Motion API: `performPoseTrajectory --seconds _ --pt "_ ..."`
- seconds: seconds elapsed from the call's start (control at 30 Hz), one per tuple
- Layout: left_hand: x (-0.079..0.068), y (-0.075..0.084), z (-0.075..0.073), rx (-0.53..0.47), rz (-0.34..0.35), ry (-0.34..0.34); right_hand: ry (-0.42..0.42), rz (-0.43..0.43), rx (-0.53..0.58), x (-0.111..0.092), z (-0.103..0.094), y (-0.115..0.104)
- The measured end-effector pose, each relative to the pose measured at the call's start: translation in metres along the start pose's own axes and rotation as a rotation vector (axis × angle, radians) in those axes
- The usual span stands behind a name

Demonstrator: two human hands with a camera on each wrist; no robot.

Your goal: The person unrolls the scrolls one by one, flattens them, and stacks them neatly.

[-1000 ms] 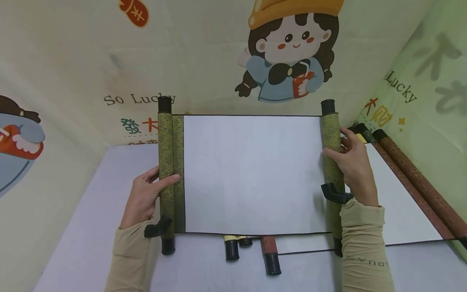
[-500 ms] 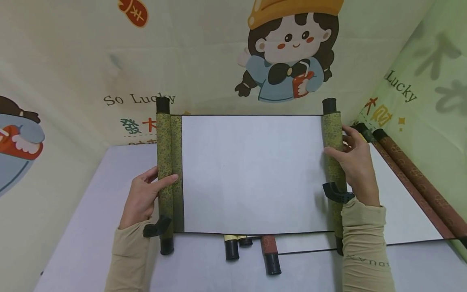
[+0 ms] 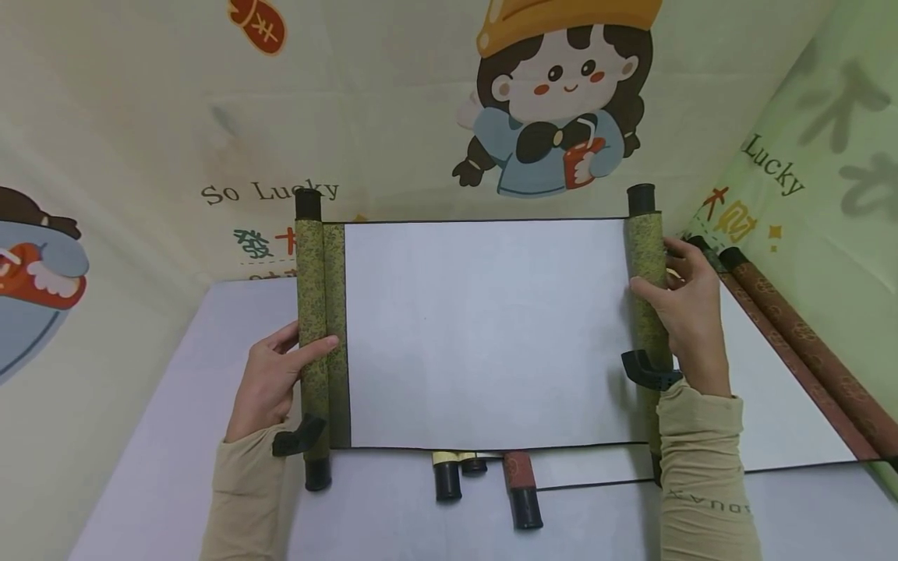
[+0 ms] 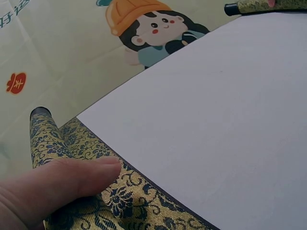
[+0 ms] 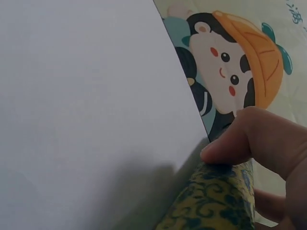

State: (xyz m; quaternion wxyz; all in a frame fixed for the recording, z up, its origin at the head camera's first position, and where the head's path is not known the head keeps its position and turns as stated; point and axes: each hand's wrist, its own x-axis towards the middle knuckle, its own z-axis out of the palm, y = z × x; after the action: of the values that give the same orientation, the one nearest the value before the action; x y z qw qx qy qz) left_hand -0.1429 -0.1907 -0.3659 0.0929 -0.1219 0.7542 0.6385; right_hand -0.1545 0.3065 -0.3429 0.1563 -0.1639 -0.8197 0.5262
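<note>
A hanging scroll with a blank white face is spread between two rolled ends covered in green-gold patterned brocade with black knobs. My left hand grips the left roll, its thumb laid across onto the brocade strip beside the white sheet. In the left wrist view that thumb presses over the flowered cloth. My right hand grips the right roll, thumb on the near face and fingers behind it. The right wrist view shows the right thumb on top of the roll, casting a shadow on the paper.
Beneath the scroll, a yellow roll end and a red-brown roll end with black knobs stick out on the white table. Red-brown rolls lie at the right beside another white sheet. A printed cloth hangs behind.
Both hands have drawn slightly apart, left hand leftward and right hand rightward and a little up. The white stretch between the rolls is a bit wider.
</note>
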Motion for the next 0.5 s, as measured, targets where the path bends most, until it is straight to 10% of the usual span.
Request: performPoseTrajectory --seconds 0.5 --pt "0.0039 -0.003 -0.0076 -0.012 -0.023 0.022 0.062 0.005 -0.014 0.0014 -0.0073 -0.0014"
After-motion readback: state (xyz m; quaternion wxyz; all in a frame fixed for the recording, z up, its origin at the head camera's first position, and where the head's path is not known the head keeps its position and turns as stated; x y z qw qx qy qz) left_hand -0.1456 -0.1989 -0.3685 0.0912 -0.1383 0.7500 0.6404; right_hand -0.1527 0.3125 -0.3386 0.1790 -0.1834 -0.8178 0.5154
